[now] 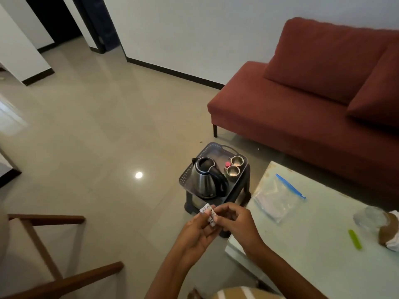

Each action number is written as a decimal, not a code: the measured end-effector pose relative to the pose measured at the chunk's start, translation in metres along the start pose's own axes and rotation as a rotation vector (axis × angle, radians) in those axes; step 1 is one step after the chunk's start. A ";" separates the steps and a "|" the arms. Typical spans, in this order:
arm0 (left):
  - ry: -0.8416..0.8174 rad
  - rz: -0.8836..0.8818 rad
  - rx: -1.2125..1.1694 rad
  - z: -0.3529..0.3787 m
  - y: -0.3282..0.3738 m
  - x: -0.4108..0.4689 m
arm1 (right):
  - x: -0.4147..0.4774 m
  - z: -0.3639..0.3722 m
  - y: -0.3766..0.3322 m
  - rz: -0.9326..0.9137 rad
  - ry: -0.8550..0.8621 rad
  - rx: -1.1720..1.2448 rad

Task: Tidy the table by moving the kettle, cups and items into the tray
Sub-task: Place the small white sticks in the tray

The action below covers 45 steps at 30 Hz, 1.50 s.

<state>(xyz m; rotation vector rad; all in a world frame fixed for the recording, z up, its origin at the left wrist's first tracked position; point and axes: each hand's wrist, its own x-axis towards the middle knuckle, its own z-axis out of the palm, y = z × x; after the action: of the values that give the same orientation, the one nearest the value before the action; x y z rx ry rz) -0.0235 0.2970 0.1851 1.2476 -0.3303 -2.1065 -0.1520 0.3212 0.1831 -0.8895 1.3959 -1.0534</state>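
Observation:
A dark grey tray (207,147) rests on a small dark stool beside the table. In it stand a steel kettle (205,180) with a black handle, two steel cups (236,161) (233,171) and a small pink-capped item (227,164). Just in front of the stool, both hands meet on a small white printed packet (208,212). My left hand (198,236) holds it from below and my right hand (235,221) pinches its right end.
The pale table (319,244) at right carries a clear zip bag with a blue strip (278,199), a green stick (354,239) and a brown-and-white bundle (386,229). A red sofa (302,108) stands behind. Wooden chair arms (47,219) are at lower left.

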 end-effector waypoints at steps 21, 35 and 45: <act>0.032 0.156 0.170 -0.067 0.111 0.101 | 0.138 0.120 -0.017 0.330 0.276 0.482; 0.200 -0.049 0.335 -0.072 0.225 0.222 | 0.356 0.053 -0.008 0.331 0.395 0.055; 0.328 -0.182 0.320 -0.109 0.240 0.242 | 0.469 0.037 0.074 0.485 0.126 -0.716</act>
<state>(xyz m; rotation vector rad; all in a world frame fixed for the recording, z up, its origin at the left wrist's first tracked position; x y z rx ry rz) 0.0881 -0.0288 0.0877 1.8443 -0.4309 -2.0022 -0.1567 -0.1008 -0.0368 -0.9136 2.0173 -0.2271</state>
